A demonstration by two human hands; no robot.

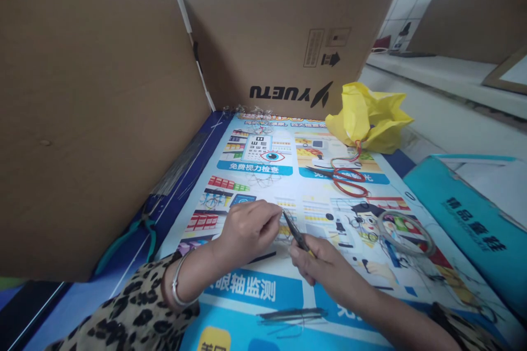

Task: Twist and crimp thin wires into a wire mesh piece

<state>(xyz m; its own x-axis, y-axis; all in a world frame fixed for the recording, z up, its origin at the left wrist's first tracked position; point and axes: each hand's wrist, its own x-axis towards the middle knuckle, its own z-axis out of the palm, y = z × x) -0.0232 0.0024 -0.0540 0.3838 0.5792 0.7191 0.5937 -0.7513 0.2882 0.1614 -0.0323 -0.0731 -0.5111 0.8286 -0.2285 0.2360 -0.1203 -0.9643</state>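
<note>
The left cardboard panel (94,120) is plain and closes off the left side. At its foot, teal-handled pliers (144,230) lie on the dark blue strip of the surface (168,219). The poster (275,192) alongside reads 免费视力检查 beneath an eye chart; 眼轴监测 shows lower down, partly covered. The left hand (251,230) is held above the poster, fingers curled; its fingertips are hidden, so how far that grip is closed, and whether it has hold of anything, cannot be told. The far cardboard panel (255,38) bears YUETU, inverted, with an arrow mark, and limits reach forward. Near the front, a bundle of dark wires (292,315) lies on the poster. The hand tool (293,227), dark with a yellow handle part, is held in the right hand (315,258), grip closed around the handle, tip beside the left fingers. Beyond lie red-handled scissors (349,181) and a crumpled yellow bag (366,120). Further right, a wire coil (405,233) rests near the teal box (436,192), marked 精品童鞋, which bounds the right edge. Open room lies between scissors and coil.
</note>
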